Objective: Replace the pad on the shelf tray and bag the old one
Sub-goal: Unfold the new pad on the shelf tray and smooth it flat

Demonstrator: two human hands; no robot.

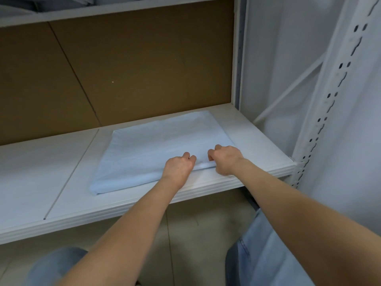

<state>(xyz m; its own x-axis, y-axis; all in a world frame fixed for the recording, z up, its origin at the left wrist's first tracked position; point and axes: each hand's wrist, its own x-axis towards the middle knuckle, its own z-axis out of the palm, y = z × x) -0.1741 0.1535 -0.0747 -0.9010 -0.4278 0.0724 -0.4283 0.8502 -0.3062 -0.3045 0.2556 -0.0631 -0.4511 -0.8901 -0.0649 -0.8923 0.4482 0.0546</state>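
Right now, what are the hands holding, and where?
The left hand and right hand both grip the pale blue pad by its near edge, close together.

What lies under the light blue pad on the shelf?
The pad rests on the white shelf, which shows around it. The left hand and right hand grip its front edge. Anything else beneath it is covered.
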